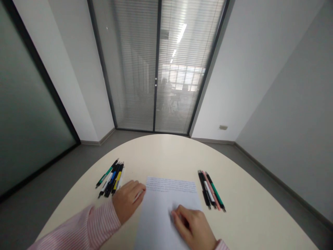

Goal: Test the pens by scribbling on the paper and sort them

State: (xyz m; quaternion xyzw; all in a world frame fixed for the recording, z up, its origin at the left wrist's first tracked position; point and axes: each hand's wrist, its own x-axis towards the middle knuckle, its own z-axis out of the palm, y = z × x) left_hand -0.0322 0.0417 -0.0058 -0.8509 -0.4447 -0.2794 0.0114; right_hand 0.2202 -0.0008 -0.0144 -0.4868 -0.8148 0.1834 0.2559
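A sheet of white paper [158,218] with several lines of small handwriting across its top lies in front of me. My left hand [129,199] rests at the sheet's left edge, palm down, its lightly bent fingers holding nothing. Over the middle of the sheet is my right hand [192,224], its fingers curled in a pinch. A dark blur shows by its fingertips; whether something is held there is hidden. Several pens [111,178] in black, blue, yellow, green and white lie bunched beyond my left hand. To the right of the sheet several more pens [211,191] lie side by side.
All of this is on a round cream table [169,152]. Past its far edge stand glass panels with blinds [137,80]. White walls [249,69] flank the room, with a socket [223,127] low on the right and a frosted panel [28,114] at left.
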